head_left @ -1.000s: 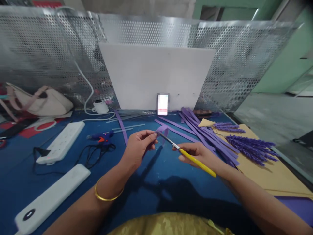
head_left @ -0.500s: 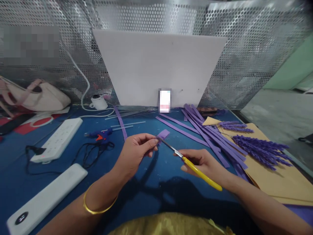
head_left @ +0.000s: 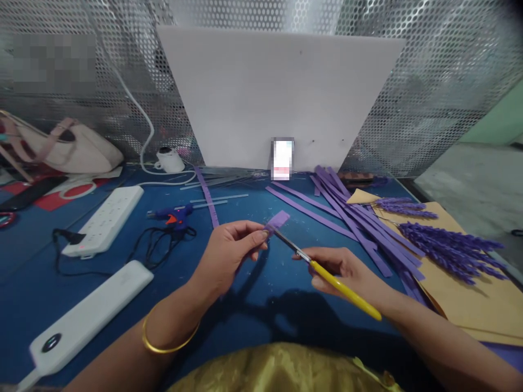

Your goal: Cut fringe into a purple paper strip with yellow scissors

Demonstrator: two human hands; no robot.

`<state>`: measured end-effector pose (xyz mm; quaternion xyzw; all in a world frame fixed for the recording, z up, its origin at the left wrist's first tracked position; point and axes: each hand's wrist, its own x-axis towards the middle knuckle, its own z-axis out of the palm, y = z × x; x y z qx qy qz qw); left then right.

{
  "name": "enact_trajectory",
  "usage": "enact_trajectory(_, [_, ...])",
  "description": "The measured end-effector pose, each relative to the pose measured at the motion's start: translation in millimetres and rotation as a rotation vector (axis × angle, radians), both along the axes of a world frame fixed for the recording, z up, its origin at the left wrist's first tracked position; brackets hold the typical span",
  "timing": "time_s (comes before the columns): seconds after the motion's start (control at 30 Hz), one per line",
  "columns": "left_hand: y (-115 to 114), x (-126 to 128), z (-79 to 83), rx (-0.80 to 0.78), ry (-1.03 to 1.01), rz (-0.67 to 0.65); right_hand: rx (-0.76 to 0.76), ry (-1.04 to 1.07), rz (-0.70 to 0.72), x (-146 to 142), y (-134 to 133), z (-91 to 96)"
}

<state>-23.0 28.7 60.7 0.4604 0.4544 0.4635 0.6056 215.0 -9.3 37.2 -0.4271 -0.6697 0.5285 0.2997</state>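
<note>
My left hand (head_left: 232,253) pinches one end of a short purple paper strip (head_left: 277,221) just above the blue table (head_left: 261,283). My right hand (head_left: 347,269) is closed round yellow-handled scissors (head_left: 327,272). Their metal blades point up and left and meet the strip beside my left fingertips. A gold bangle sits on my left wrist.
Long purple strips (head_left: 347,218) and finished purple lavender sprigs (head_left: 449,247) lie at the right, the sprigs on brown paper (head_left: 469,305). A blue glue gun (head_left: 174,215), two white power strips (head_left: 102,220) and a black cord are at the left. A white board (head_left: 278,98) leans on perforated metal.
The strip end has flattened and tilted up from a loop. Both hands stay together at the strip. The view has tipped downward a little.
</note>
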Motion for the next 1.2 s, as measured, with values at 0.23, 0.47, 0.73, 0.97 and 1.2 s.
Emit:
enact_trajectory(0.23, [-1.1, -0.7, -4.3, 0.079, 0.036, 0.044, 0.236, -0.217, -0.062, -1.7, -4.7, -2.0])
enact_trajectory(0.47, [-1.4, -0.7, -4.1, 0.085, 0.064, 0.043, 0.266, -0.234, -0.057, -1.2, -4.3, -3.2])
enact_trajectory(0.73, [-1.5, 0.2, -2.1, 0.086, 0.061, 0.051, 0.283, -0.225, -0.032, -0.9, -4.5, -2.1])
enact_trajectory(0.97, [-1.0, -0.9, -2.6, 0.089, 0.047, 0.037, 0.295, -0.229, -0.014, -1.1, -4.9, -5.5])
enact_trajectory(1.2, [-0.7, 0.7, -0.5, 0.063, 0.024, 0.028, 0.273, -0.199, -0.024, -1.5, -5.5, -5.7])
